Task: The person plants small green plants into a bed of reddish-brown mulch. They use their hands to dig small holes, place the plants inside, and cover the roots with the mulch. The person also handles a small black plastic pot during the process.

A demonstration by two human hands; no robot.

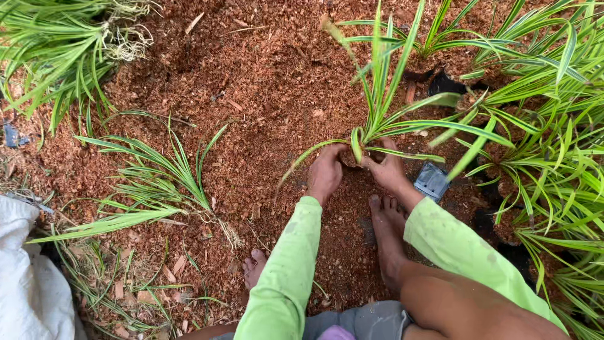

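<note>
Mulch (264, 82) of reddish-brown chips was spread across the head view. Loose uprooted plants (157, 182) were laid at nine o'clock of the hands, a white sack (31, 283) at eight o'clock, potted plants (541, 145) at three o'clock, and a small grey pouch (431, 181) just beside the right wrist. The left hand (325, 171) and right hand (387, 169) were cupped and pressed around the base of a striped-leaved seedling (380, 107), set upright between them, with green sleeves reaching down from six o'clock.

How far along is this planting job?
Done: potted plants stand grouped at right. In hand: the left hand and right hand press around the base of one striped plant. Left: loose plants lie bare-rooted on the brown mulch, more at top left.
</note>
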